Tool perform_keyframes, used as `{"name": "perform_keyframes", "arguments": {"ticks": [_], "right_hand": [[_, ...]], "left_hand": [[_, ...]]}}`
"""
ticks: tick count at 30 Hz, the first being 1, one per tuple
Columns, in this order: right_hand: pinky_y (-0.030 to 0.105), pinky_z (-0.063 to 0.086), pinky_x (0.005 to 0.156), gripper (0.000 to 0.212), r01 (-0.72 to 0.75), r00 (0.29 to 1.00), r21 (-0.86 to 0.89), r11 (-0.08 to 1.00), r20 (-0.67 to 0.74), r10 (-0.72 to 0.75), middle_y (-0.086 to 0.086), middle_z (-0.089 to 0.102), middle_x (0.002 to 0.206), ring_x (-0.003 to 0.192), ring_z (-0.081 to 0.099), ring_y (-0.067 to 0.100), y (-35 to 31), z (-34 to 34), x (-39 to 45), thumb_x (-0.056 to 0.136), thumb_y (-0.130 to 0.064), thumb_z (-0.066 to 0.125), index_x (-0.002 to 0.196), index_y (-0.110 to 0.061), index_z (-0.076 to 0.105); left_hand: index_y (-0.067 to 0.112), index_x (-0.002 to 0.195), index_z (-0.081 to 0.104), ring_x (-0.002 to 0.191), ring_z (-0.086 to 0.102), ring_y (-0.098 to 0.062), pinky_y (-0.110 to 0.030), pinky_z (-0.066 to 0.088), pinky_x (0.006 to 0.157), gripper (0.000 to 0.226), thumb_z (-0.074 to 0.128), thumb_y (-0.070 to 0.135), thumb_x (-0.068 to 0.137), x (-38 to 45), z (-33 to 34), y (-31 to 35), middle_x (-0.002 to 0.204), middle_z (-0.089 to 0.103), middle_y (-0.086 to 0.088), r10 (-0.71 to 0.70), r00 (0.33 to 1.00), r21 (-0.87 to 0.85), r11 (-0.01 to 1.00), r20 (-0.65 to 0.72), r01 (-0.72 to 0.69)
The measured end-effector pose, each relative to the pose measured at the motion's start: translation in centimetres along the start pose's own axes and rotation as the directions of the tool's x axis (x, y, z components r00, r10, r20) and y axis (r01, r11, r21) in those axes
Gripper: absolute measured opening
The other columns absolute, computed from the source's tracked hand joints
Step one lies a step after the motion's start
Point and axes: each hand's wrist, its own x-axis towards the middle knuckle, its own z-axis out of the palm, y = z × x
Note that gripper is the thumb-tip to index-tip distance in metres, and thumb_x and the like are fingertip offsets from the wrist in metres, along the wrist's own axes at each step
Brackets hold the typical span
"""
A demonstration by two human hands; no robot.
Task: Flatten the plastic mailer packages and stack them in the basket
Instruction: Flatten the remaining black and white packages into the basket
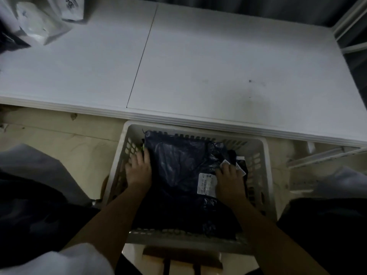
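Dark plastic mailer package (178, 167) lying in white slotted plastic basket (258, 187), pressed flat. Left hand (139, 171) at 9 o'clock, right hand (229, 179) at 3 o'clock, fingers spread, gripping nothing. Stacking step; next probably white mailers (39, 22) at surface's (218, 66) 10 o'clock.

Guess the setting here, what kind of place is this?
Probably a parcel packing or sorting spot, maybe a stockroom. Clues: a white basket on the floor with dark labelled mailers that both hands press down, a bare white worktable, and white mailers piled at its far left corner.
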Motion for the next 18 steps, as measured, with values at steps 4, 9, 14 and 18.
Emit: {"name": "perform_keyframes", "arguments": {"ticks": [4, 9, 14, 18], "right_hand": [[0.063, 0.046, 0.093, 0.077, 0.303, 0.941, -0.014, 0.953, 0.162, -0.297, 0.013, 0.048, 0.141, 0.123, 0.049, 0.043, -1.6, 2.8, 1.5, 0.073, -0.072, 0.054, 0.136, -0.029, 0.046], [0.069, 0.040, 0.089, 0.120, 0.233, 0.918, -0.055, 0.971, 0.343, -0.201, 0.011, 0.049, 0.143, 0.124, 0.048, 0.046, -2.7, 6.4, 1.8, 0.038, -0.088, 0.067, 0.141, -0.036, 0.033], [0.068, 0.048, 0.075, 0.111, 0.211, 0.933, -0.001, 0.978, 0.299, -0.201, 0.008, 0.061, 0.130, 0.117, 0.055, 0.044, -3.3, 7.1, 2.7, 0.031, -0.053, 0.094, 0.132, -0.041, 0.049], [0.070, 0.035, 0.098, 0.095, 0.283, 0.911, -0.002, 0.959, 0.312, -0.269, 0.011, 0.025, 0.157, 0.140, 0.025, 0.046, -3.4, 4.9, 2.9, 0.067, -0.047, 0.084, 0.147, -0.042, 0.032]], "left_hand": [[0.020, 0.142, 0.044, 0.126, 0.050, -0.039, -0.061, 0.048, 0.085, 0.103, 0.085, 0.053, 0.054, 0.8, 1.9, 1.3, 0.142, 0.048, -0.016, 0.408, 0.913, 0.022, 0.913, 0.020, -0.408], [0.032, 0.144, -0.023, 0.144, -0.014, -0.041, -0.072, 0.009, 0.106, 0.111, 0.061, 0.065, 0.078, 0.2, 5.8, 2.4, 0.150, -0.031, -0.007, 0.449, 0.857, 0.076, 0.874, 0.255, -0.480], [0.040, 0.144, -0.026, 0.144, -0.013, -0.043, -0.066, 0.023, 0.108, 0.089, 0.049, 0.045, 0.096, -0.1, 6.0, 3.5, 0.151, -0.038, -0.003, 0.315, 0.853, 0.050, 0.929, 0.417, -0.368], [0.037, 0.149, -0.018, 0.145, -0.003, -0.044, -0.058, 0.036, 0.103, 0.087, 0.051, 0.025, 0.098, 0.5, 4.4, 3.7, 0.154, -0.034, -0.005, 0.309, 0.806, 0.077, 0.914, 0.504, -0.398]]}}
